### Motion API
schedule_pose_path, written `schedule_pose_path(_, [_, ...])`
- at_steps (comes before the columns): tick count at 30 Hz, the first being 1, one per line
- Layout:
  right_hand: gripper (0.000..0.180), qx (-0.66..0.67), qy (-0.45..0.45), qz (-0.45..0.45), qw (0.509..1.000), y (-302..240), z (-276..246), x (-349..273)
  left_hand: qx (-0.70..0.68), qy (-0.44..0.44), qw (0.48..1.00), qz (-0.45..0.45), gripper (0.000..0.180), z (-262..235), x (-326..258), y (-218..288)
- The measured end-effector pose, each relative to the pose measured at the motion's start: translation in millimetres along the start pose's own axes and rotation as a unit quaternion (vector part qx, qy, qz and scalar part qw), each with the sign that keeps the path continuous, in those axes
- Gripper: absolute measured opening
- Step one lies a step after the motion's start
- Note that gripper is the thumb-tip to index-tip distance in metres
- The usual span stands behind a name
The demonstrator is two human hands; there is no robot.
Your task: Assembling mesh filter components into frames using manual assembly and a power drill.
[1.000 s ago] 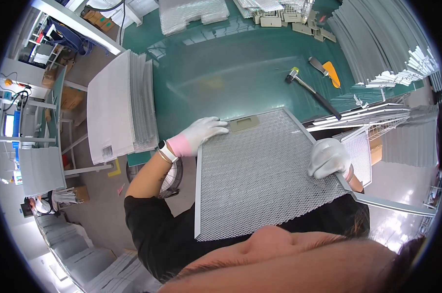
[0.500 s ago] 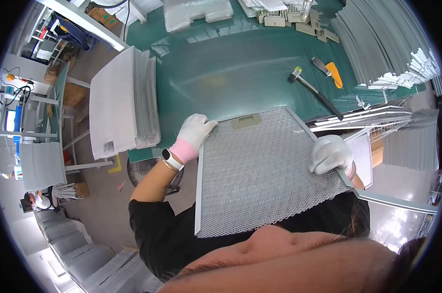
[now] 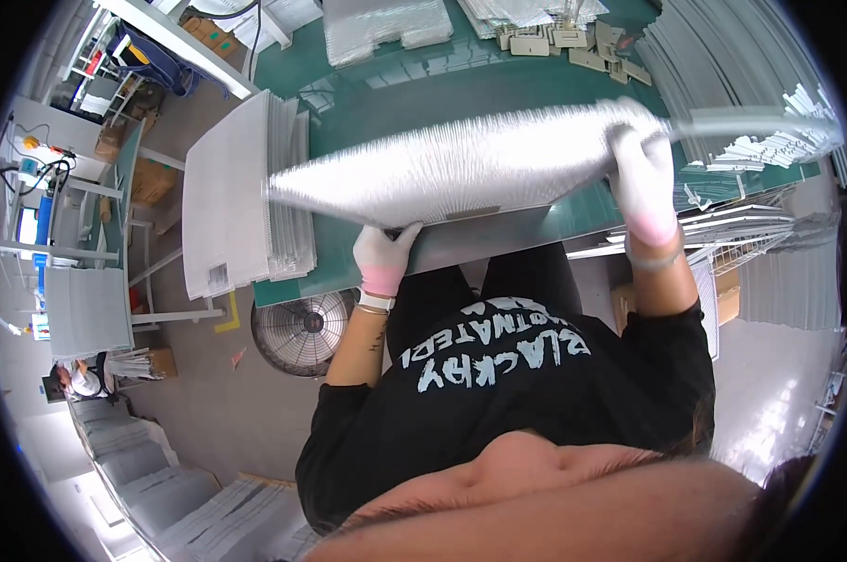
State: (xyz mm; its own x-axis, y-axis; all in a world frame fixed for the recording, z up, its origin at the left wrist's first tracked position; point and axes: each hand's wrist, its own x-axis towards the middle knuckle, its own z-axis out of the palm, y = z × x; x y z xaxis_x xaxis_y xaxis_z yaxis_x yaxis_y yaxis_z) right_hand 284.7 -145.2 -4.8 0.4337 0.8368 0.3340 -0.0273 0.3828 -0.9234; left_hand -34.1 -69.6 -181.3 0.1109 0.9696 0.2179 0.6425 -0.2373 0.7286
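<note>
A silvery mesh filter panel (image 3: 461, 155) hangs tilted above the green table (image 3: 395, 103), its far side raised and blurred by motion. At its near edge, my gloved left hand (image 3: 383, 251) grips the rim, thumb and fingers closed on it. My gloved right hand (image 3: 643, 169) is wrapped round the panel's right end. From that end a thin metal frame strip (image 3: 760, 125) juts out to the right. A beige plastic latch (image 3: 473, 214) sits in the near edge. The panel and right hand now cover the hammer and the scraper seen earlier.
White panels stand stacked (image 3: 227, 197) at the table's left. A tall stack of grey sheets (image 3: 723, 75) fills the back right, beside beige plastic parts (image 3: 531, 45). Bubble-wrapped pieces (image 3: 386, 26) lie at the back. Below the table edge stands a floor fan (image 3: 306, 332).
The panel has moved away from my body, out over the table, and tilted up. My right hand has swung forward with it; my left has shifted slightly right and nearer along the rim.
</note>
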Motion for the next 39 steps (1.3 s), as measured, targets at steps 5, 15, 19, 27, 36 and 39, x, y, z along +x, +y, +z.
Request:
schedule_pose_path(5, [0.020,-0.042,-0.031,-0.001,0.999,8.6,13.5,46.8,-0.033,0.103,0.988,0.109,0.055,6.5,3.8,20.0])
schedule_pose_path(15, [0.032,-0.058,-0.041,0.011,0.997,11.0,15.1,57.3,-0.321,-0.039,0.942,0.092,0.031,-89.4,60.5,95.7])
schedule_pose_path(19, [0.032,-0.098,-0.052,-0.005,0.994,12.9,7.9,57.5,-0.351,0.057,0.927,0.120,0.005,-118.2,95.1,131.6])
schedule_pose_path(27, [0.020,-0.090,-0.056,-0.066,0.992,10.3,17.8,29.3,-0.436,0.149,0.865,0.198,0.011,-101.4,65.6,127.4])
schedule_pose_path(36, [0.104,0.000,-0.040,-0.239,0.970,-7.2,32.1,39.8,-0.373,0.179,0.891,0.186,0.010,-91.9,76.5,128.9])
schedule_pose_path(39, [0.096,-0.096,-0.010,-0.252,0.963,-10.7,7.4,46.2,-0.389,0.148,0.895,0.160,0.008,-92.1,81.5,114.6])
